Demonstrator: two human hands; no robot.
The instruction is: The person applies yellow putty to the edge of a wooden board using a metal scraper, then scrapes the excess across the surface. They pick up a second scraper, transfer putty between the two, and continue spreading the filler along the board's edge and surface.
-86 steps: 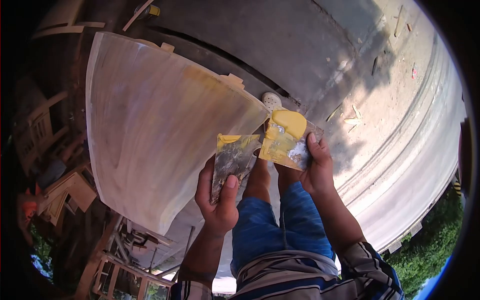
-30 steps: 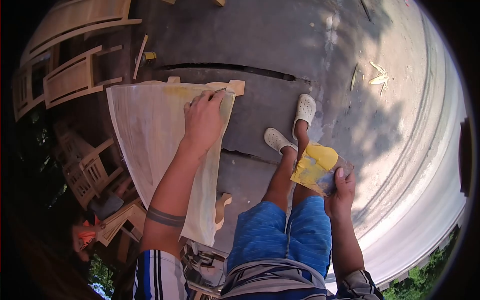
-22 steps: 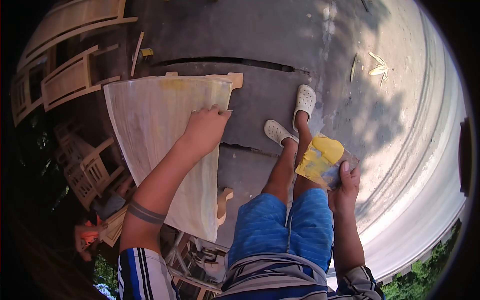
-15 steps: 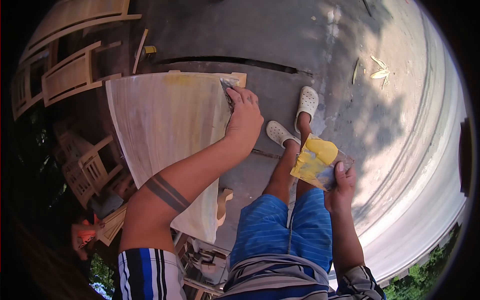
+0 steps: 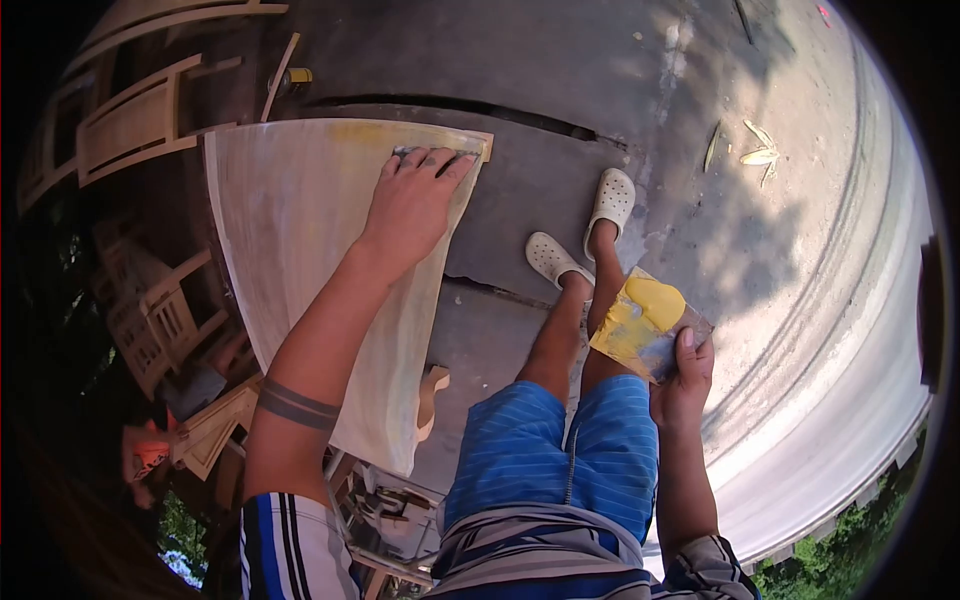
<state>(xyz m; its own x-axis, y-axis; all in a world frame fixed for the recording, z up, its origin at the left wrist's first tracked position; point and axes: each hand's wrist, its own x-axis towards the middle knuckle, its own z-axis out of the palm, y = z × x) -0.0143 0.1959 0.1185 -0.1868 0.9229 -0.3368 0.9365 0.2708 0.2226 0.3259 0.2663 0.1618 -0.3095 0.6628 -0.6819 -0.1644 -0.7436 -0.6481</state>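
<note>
A pale wooden panel [image 5: 290,260] with whitish and yellowish smears lies flat to my left. My left hand [image 5: 415,195] is near its far right corner, fingers pressed over a thin grey putty scraper [image 5: 405,151] against the surface. Most of the scraper is hidden beneath the fingers. On the right, my right hand [image 5: 686,375] grips a flat rectangular plate [image 5: 665,345] by its near corner, thumb on top. A thick lump of yellow putty [image 5: 652,300] sits on that plate, with more smeared around it.
Wooden furniture frames [image 5: 140,120] stand at the left, with a chair-like piece [image 5: 170,320] nearer. Another person [image 5: 150,450] in orange is at the lower left. A yellow-labelled can [image 5: 297,77] stands beyond the panel. A dark gap [image 5: 450,105] runs across the concrete floor.
My left hand has shifted left along the panel's far edge, and the scraper has turned from lengthwise to crosswise. The right hand with the putty plate has barely moved.
</note>
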